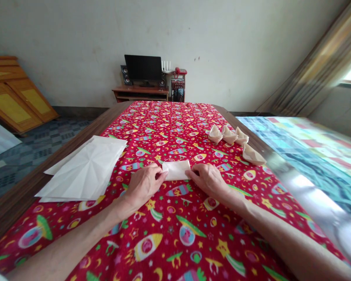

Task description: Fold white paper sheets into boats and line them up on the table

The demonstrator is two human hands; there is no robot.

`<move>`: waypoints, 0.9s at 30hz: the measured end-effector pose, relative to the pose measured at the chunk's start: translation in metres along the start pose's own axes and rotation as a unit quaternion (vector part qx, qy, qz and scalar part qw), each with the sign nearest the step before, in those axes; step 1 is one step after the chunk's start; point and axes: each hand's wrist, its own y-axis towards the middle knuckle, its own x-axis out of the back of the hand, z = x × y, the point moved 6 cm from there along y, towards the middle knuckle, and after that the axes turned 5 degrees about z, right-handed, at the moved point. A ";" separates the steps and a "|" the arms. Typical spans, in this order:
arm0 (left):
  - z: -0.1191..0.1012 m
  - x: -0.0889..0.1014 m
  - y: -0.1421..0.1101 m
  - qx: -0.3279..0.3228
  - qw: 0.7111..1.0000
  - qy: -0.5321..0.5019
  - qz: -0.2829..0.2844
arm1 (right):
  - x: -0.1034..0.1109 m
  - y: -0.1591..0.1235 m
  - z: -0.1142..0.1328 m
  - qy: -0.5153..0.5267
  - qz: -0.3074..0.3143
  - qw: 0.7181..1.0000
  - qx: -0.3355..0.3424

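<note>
A small folded piece of white paper lies on the red patterned cloth, a wide rectangle between my two hands. My left hand pinches its left end between thumb and fingers. At the opposite end, my right hand is closed on the paper's right edge the same way. To the left rests a stack of creased white paper sheets, with fold lines fanning out from the middle of the top one. Several folded paper boats stand grouped toward the right edge of the table.
The red cloth covers most of a long brown wooden table. Beyond its far end are a monitor on a desk and a red telephone. A bed adjoins on the right; a wooden cabinet stands left.
</note>
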 end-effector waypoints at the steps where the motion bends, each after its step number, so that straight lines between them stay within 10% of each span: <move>1: -0.001 0.000 0.000 0.002 1.000 0.014 -0.003 | 0.000 0.000 0.001 -0.009 0.000 1.000 -0.002; 10: 0.000 0.001 0.003 0.015 0.998 0.043 -0.051 | 0.002 0.000 0.005 -0.059 0.006 0.998 -0.022; 13: -0.011 0.003 0.003 -0.070 0.994 0.008 -0.080 | 0.001 0.002 0.005 -0.065 0.017 0.998 -0.019; 18: -0.043 -0.003 -0.007 -0.240 0.970 0.016 -0.014 | 0.002 0.003 0.006 -0.078 0.013 0.997 -0.018; 27: -0.046 -0.015 -0.012 -0.250 0.967 0.012 0.048 | 0.000 0.002 0.006 -0.105 -0.013 0.994 -0.023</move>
